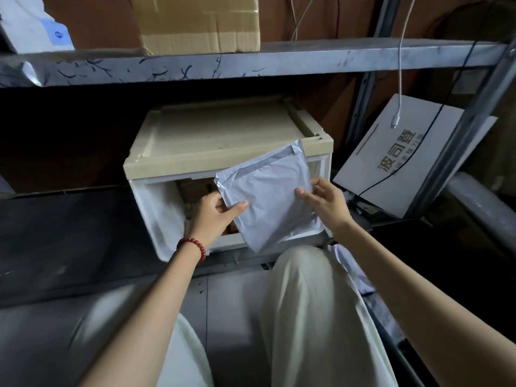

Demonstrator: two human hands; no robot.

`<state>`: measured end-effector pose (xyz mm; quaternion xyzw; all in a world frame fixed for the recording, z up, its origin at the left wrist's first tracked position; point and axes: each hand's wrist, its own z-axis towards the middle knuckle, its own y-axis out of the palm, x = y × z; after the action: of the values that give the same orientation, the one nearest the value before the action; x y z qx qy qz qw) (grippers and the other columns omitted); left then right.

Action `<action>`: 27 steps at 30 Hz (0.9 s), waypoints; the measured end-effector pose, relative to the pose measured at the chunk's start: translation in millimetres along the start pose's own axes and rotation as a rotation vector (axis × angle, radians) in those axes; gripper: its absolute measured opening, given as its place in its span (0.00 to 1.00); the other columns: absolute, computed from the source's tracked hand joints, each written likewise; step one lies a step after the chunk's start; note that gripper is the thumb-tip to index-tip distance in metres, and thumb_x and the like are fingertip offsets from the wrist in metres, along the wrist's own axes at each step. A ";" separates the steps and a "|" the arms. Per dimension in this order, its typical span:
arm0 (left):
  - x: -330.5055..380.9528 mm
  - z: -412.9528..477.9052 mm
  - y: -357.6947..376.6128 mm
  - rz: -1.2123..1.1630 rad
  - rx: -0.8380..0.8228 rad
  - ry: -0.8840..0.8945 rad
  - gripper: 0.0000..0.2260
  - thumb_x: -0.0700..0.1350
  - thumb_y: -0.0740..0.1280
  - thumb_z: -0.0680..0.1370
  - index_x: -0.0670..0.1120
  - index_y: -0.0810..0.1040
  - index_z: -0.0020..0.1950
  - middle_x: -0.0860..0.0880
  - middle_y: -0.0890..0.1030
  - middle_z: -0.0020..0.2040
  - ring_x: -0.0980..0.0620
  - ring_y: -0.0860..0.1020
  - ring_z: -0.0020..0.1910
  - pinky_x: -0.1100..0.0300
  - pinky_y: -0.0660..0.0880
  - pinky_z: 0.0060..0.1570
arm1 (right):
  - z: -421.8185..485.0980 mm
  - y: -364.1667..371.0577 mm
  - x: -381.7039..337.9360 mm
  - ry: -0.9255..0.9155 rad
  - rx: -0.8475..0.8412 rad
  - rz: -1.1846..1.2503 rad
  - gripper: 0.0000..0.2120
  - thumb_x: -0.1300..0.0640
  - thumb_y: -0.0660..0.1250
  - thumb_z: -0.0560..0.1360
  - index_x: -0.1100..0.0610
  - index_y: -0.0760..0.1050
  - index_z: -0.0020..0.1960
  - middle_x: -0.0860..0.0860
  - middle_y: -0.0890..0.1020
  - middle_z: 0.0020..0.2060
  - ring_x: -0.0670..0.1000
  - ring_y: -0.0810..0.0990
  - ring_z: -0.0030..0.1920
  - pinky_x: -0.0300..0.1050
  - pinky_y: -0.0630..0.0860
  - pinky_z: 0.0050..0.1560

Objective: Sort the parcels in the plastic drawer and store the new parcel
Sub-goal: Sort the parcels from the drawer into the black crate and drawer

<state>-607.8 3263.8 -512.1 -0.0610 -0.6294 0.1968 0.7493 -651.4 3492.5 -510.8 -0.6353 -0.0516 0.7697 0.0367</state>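
A flat white plastic-wrapped parcel is held tilted in front of the plastic drawer box, which has a beige top and a white front frame. My left hand grips the parcel's lower left edge, thumb on its face. My right hand pinches its right edge with thumb and fingers. Behind the parcel, through the box's front opening, brown parcels lie inside, partly hidden.
The box stands on a low dark shelf under a grey metal shelf carrying a cardboard carton. A white printed box leans at the right, with a dangling white cable. My knees in pale trousers are below.
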 end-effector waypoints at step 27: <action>38.5 -10.2 335.7 0.150 -0.674 0.043 0.35 0.41 0.74 0.72 0.52 0.60 0.75 0.53 0.76 0.55 0.54 0.79 0.44 0.57 0.77 0.52 | -101.4 -278.4 116.4 0.433 0.875 -0.123 0.07 0.55 0.70 0.75 0.54 0.73 0.51 0.51 0.80 0.48 0.55 0.80 0.51 0.54 0.78 0.54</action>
<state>-666.1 3586.9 -592.6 -0.3552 -0.6368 0.0309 0.6836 -576.4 3786.2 -608.1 -0.7015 0.2481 0.5657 0.3553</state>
